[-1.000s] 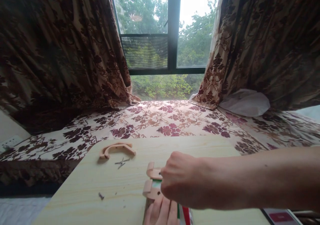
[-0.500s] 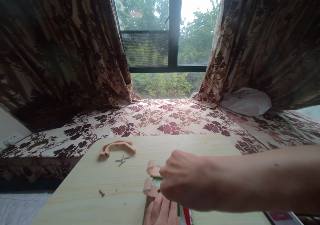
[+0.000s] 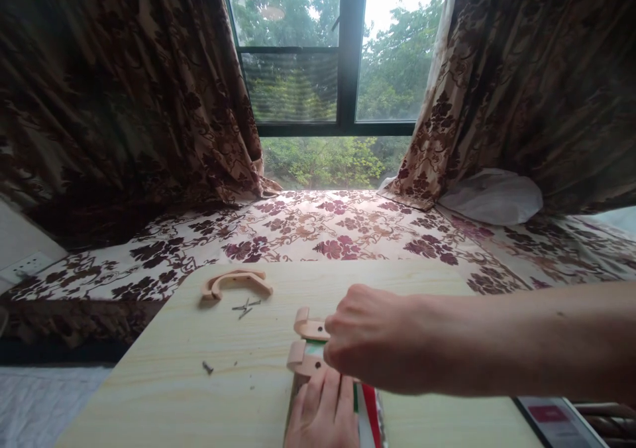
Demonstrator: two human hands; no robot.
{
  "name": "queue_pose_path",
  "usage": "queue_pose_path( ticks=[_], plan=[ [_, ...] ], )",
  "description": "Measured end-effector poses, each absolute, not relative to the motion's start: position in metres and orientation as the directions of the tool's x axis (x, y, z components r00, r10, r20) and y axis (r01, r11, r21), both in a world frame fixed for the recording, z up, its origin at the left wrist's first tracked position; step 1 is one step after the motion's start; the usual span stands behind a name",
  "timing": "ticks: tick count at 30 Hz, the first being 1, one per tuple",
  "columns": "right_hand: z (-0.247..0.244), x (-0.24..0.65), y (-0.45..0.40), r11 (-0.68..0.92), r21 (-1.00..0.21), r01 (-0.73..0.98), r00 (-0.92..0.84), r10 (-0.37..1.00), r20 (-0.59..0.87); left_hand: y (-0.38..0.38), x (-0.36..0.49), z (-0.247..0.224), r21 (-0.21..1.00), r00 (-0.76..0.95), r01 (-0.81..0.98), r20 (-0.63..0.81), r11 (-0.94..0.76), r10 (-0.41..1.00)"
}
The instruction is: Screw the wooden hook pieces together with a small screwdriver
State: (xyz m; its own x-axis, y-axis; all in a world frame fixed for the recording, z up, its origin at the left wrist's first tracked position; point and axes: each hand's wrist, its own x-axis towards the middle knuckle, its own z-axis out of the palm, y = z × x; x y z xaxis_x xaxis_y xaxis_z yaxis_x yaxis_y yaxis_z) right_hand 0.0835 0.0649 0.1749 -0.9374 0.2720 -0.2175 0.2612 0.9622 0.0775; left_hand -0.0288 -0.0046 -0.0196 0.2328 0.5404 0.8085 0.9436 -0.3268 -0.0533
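Two pale wooden hooks [image 3: 311, 323] with curled ends lie side by side, dark holes in them. The nearer wooden hook [image 3: 304, 357] rests on a flat green, white and red item [image 3: 368, 405], whose kind I cannot tell. My left hand [image 3: 325, 405] lies with fingers stretched out on this item, fingertips at the nearer hook's edge. Above the hooks' right parts, my right hand [image 3: 355, 335] is closed in a fist, hiding whatever it grips. To the left lie two more curved wooden hooks [image 3: 237, 279], a few screws [image 3: 246, 307] and a single screw [image 3: 207, 368].
Everything stands on a light wooden table [image 3: 163, 382] with a rounded far corner. A dark-edged device or frame [image 3: 551, 415] sits at the lower right. Beyond the table are a floral-covered ledge [image 3: 332, 229], a white plastic bag [image 3: 494, 197], patterned curtains [image 3: 199, 90] and a window.
The view has tilted down slightly. My right fist has shifted a little off the hooks, so their holes show more fully. My left hand stays in place.
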Motion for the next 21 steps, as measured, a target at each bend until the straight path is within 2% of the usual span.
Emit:
queue_pose_path(
  ticks=[3,6,11,16,21],
  plan=[
    [0.174,0.084,0.068,0.966,0.070,0.251,-0.917,0.260,-0.302,-0.005,-0.028,-0.018,-0.056,0.249,0.940,0.786,-0.336,0.566],
    [0.169,0.085,0.075,0.946,0.038,0.321,-0.885,0.314,-0.345,-0.003,-0.031,-0.013,-0.106,0.300,0.930,0.774,-0.353,0.558],
    [0.165,0.088,0.078,0.911,0.024,0.411,-0.885,0.405,-0.231,-0.005,-0.036,-0.007,-0.221,0.422,0.895,0.699,-0.387,0.578],
    [0.171,0.091,0.071,0.950,0.101,0.295,-0.927,0.310,-0.210,-0.010,-0.030,-0.011,-0.091,0.284,0.942,0.731,-0.324,0.621],
    [0.172,0.090,0.072,0.967,0.100,0.234,-0.936,0.252,-0.247,-0.010,-0.031,-0.015,-0.093,0.320,0.926,0.708,-0.365,0.629]
  ],
)
